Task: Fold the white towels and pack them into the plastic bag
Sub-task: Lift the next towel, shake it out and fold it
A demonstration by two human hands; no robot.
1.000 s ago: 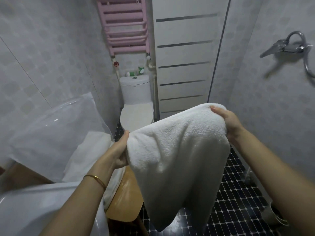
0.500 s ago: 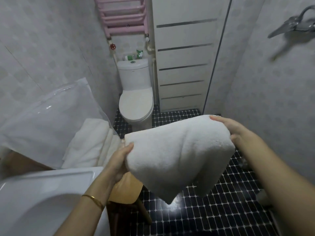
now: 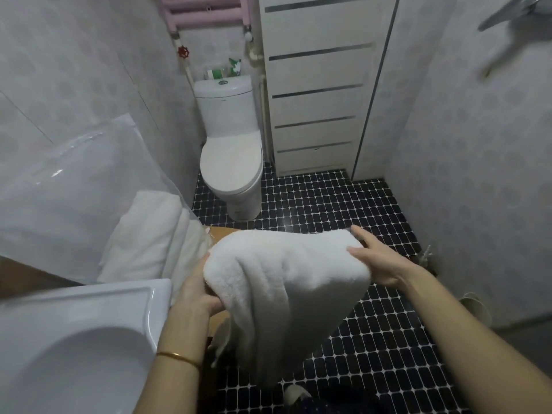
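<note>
1. Change. The towel now sits lower than a second ago. Then it hung long from two raised hands set well apart; now we see both hands lowered and closer together, and the towel bunches into a thick, rounded pad with a shorter tail below. We judge that the fold is nearly closed and that packing is the next step.

2. Position. The towel hangs in the air between the hands, above the near edge of the stool and over the dark tiled floor. It touches no surface that we can see.

3. Appearance. The towel is white, plush and doubled over. Its top is smooth and domed. One layer drapes to a loose point underneath, so the fold is not yet square.

4. Hands. The left hand curls round the towel's left end and pinches it. The right hand lies against the right end with its fingers straight and slightly spread; a second ago they hooked over the top edge. We cannot tell what the rest of that hand does behind the towel.

5. Surroundings. The bag stands open to the left, just beside the towel, with packed towels stacked inside. The sink fills the lower left corner.
</note>
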